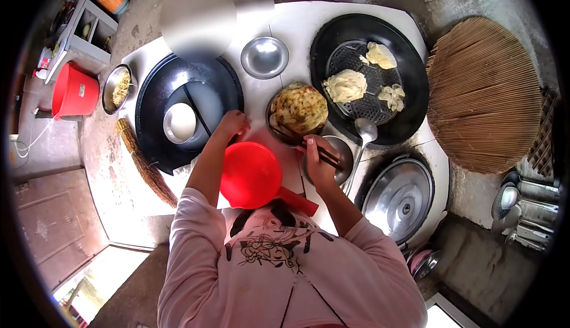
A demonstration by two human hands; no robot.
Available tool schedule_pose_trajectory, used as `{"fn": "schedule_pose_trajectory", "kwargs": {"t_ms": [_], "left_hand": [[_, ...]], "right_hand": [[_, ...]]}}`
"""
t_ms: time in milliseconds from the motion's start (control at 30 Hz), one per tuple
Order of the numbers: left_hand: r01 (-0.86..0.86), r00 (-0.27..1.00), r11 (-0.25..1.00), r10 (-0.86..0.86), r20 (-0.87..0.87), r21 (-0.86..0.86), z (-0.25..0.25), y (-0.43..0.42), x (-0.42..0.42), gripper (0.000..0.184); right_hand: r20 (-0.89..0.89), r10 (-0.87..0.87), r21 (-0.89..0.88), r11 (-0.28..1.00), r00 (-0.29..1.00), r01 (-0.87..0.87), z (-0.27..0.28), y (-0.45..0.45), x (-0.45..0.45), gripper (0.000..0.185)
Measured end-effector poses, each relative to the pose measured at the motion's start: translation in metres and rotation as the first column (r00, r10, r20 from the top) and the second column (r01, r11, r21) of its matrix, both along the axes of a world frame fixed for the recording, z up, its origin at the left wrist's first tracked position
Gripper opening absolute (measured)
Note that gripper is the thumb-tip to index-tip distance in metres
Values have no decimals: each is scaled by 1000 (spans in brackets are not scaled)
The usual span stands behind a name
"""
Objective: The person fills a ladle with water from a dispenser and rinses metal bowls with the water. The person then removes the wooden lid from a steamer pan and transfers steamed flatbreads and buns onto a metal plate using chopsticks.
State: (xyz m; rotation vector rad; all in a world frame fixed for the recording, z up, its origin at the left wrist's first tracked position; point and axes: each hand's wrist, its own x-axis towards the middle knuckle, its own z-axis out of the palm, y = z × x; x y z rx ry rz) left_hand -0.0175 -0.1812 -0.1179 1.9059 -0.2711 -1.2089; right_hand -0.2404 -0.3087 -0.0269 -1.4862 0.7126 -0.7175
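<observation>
My right hand [319,159] is closed on dark chopsticks [325,151], whose tips reach the browned flatbread [298,108] in a metal bowl. Under that hand is another metal bowl [343,150]. My left hand [234,125] is at the right rim of the left wok [142,111], just above the red plastic ladle [251,175]; its fingers are partly hidden, and what they hold is unclear. The left wok holds whitish liquid and a white bowl [179,122]. On the right, a black wok [415,84] holds several pale dough pieces [346,86] on a perforated rack.
A metal spoon [366,131] leans at the right wok's rim. An empty metal bowl [265,57] sits between the woks. A lidded pot [399,200] stands at the lower right, a round stalk mat [484,96] farther right. A brush [145,165] and noodle bowl [118,89] are at left.
</observation>
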Motion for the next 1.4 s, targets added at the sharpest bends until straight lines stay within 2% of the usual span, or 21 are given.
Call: {"fn": "schedule_pose_trajectory", "kwargs": {"t_ms": [67,100,133,200,267,300,400,467,533,600,633,667,733,800,867,967,1000,1067,1133,1333,1400], "left_hand": [[15,1000,1000,-14,26,-27,-8,11,0,23],[-41,998,996,44,35,-82,-24,17,1,23],[-90,995,985,97,37,-146,-23,15,-1,24],[-52,998,993,48,-40,-102,5,13,-2,22],[-45,999,996,44,-12,-74,22,11,-7,23],[-44,999,995,43,-4,-93,15,14,-6,24],[-46,997,992,53,58,-117,11,12,-13,25],[-58,991,991,72,114,-118,13,2,-19,25],[32,977,999,-35,212,15,14,-9,-24,21],[20,973,1000,-15,232,-20,-7,-17,-26,20],[62,943,998,-59,328,1,-23,-20,-23,20],[102,902,994,-104,418,27,-38,-21,-20,20],[69,882,995,-96,461,74,-40,-31,-23,21],[36,858,992,-92,505,119,-34,-42,-26,21],[-12,922,989,-46,384,145,-14,-55,-29,21],[-3,929,995,-33,367,96,-41,-52,-17,21],[-5,929,995,-32,369,98,-32,-56,-18,21],[31,970,983,-73,230,183,-1,-65,-22,22],[20,976,990,-50,211,142,-12,-61,-19,22],[-39,991,998,32,133,48,-7,-58,-25,19],[-76,992,996,71,108,43,-9,-57,-26,18]], "right_hand": [[11,6,14,1000,1000,-6,14,-2,-8,21],[22,11,26,1000,1000,-12,24,-7,-15,21],[-2,-20,65,998,1000,20,33,-14,-23,23],[76,-137,179,976,988,122,51,-40,-40,26],[92,-328,64,944,940,323,45,-82,-57,32],[61,-383,-19,923,922,385,51,-102,-64,33],[37,-528,-90,844,849,529,25,-176,-84,28],[-31,-525,-186,839,851,511,-3,-219,-97,27],[-72,-537,-179,836,841,519,-18,-247,-98,29],[-138,-543,-256,827,828,500,-30,-269,-98,30],[-180,-541,-273,830,821,487,-31,-279,-98,32],[-179,-539,-271,831,823,485,-33,-289,-97,32],[-95,-549,-239,822,830,517,-35,-305,-92,32],[-105,-557,-274,812,824,515,-35,-323,-90,31],[-133,-525,-246,839,840,485,-39,-341,-88,27],[-204,-512,-300,844,834,445,-32,-357,-81,29],[-266,-487,-315,859,832,403,-31,-363,-79,32],[-262,-479,-366,853,838,373,-34,-372,-74,31],[-327,-431,-390,872,841,295,-33,-377,-69,31],[-318,-442,-409,862,839,300,-34,-377,-59,34],[-241,-506,-349,841,828,413,-36,-375,-57,35]]}}
